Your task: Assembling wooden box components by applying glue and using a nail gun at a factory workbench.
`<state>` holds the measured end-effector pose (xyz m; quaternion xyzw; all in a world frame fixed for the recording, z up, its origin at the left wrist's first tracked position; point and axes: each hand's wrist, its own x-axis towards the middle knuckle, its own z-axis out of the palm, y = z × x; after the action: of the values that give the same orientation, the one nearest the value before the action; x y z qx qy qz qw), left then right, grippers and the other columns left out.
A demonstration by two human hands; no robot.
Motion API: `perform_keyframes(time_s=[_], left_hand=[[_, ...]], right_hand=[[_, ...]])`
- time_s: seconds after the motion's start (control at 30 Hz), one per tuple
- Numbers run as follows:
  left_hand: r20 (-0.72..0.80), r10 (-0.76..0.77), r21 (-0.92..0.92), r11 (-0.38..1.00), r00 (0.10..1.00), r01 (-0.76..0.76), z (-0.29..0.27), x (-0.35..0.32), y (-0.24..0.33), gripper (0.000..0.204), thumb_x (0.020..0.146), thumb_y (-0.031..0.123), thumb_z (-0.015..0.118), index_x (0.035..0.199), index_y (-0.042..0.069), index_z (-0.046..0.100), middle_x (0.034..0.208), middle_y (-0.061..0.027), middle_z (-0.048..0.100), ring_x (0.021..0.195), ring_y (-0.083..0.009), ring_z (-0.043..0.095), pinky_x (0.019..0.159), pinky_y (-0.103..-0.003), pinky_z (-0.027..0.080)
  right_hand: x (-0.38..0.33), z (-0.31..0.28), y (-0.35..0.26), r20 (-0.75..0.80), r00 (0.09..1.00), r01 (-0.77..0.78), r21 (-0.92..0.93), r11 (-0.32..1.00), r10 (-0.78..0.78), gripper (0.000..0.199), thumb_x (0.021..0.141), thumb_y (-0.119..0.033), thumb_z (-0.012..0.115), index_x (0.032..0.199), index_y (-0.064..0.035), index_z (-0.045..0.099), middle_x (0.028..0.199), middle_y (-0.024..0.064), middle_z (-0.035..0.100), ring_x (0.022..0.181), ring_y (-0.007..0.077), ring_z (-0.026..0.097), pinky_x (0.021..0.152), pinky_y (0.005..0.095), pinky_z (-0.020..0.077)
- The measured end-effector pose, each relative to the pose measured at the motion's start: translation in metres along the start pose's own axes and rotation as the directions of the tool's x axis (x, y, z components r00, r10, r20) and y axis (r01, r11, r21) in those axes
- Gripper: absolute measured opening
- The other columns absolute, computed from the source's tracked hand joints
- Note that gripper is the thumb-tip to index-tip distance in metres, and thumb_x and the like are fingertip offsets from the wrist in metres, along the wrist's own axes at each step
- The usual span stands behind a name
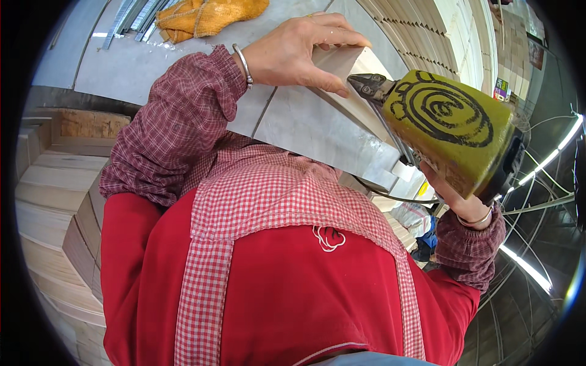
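Note:
My left hand (pixel 302 52) presses down on a pale wooden piece (pixel 342 61) lying on the grey workbench (pixel 152 67). A metal bangle circles that wrist. My right hand (pixel 455 195) grips a yellow-green pneumatic nail gun (pixel 452 131) with black spiral marks. Its dark metal nose (pixel 369 85) touches the wooden piece just beside my left thumb. Most of my right hand is hidden behind the tool. My red apron and checked sleeves fill the lower middle of the view.
Orange work gloves (pixel 207 17) and strips of metal staples (pixel 131 18) lie at the bench's far edge. Stacks of pale wooden boards stand at the left (pixel 52 201) and upper right (pixel 439 30). Bright lamp tubes (pixel 528 268) show at the right.

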<state>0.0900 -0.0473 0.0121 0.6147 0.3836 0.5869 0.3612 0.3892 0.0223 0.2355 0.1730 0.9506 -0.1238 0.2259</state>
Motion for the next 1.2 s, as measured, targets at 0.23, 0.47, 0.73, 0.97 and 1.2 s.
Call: perform_keyframes(time_s=[0.23,0.47,0.73,0.97,1.2], left_hand=[[0.018,-0.046,0.017,0.999,0.999,0.046,0.002,-0.006,0.0,0.062,0.062,0.014,0.081,0.12,0.016,0.058,0.112,0.0,0.052,0.1,-0.0159,0.051,0.089,-0.027,0.042],[0.072,-0.326,-0.034,0.944,0.943,0.329,0.002,0.022,0.008,0.055,0.075,0.022,0.073,0.123,0.005,0.052,0.114,-0.0085,0.055,0.099,-0.0165,0.054,0.088,-0.025,0.042],[-0.032,-0.745,-0.026,0.667,0.666,0.745,-0.001,0.044,0.017,0.053,0.08,0.042,0.066,0.113,0.0,0.061,0.098,-0.0072,0.062,0.084,-0.0127,0.057,0.079,-0.024,0.046],[-0.132,-0.783,-0.027,0.616,0.608,0.787,-0.007,0.036,-0.001,0.061,0.082,0.05,0.061,0.104,-0.007,0.062,0.088,-0.0088,0.062,0.078,-0.0126,0.057,0.071,-0.022,0.046],[-0.19,-0.805,-0.085,0.584,0.562,0.807,0.012,0.045,0.017,0.062,0.086,0.055,0.053,0.102,-0.005,0.062,0.094,-0.0111,0.06,0.085,-0.0137,0.054,0.079,-0.025,0.042]], right_hand=[[0.022,0.0,-0.05,-0.18,0.874,-0.241,0.647,0.724,0.452,0.037,0.073,0.002,0.066,0.109,0.0011,0.057,0.103,0.0093,0.061,0.08,0.0196,0.058,0.064,0.0241,0.046],[-0.028,0.002,-0.035,-0.039,0.348,-0.52,0.823,0.227,0.937,0.022,0.073,-0.005,0.068,0.093,-0.0004,0.061,0.067,0.0051,0.058,0.046,0.0099,0.044,0.043,0.0208,0.0346],[-0.148,0.11,0.051,-0.144,0.061,-0.71,0.689,0.144,0.988,0.027,0.07,-0.025,0.072,0.08,-0.0012,0.063,0.054,0.0026,0.053,0.046,0.0126,0.046,0.046,0.0245,0.0378],[-0.187,0.218,0.108,-0.016,-0.088,-0.852,0.518,-0.067,0.996,0.042,0.07,-0.037,0.069,0.091,-0.0009,0.062,0.073,0.0111,0.063,0.064,0.0267,0.06,0.058,0.0348,0.0469],[-0.173,0.265,0.132,-0.042,-0.247,-0.918,0.331,-0.22,0.968,0.058,0.072,-0.046,0.065,0.111,-0.0042,0.056,0.102,0.0153,0.065,0.093,0.035,0.061,0.078,0.0424,0.0476]])
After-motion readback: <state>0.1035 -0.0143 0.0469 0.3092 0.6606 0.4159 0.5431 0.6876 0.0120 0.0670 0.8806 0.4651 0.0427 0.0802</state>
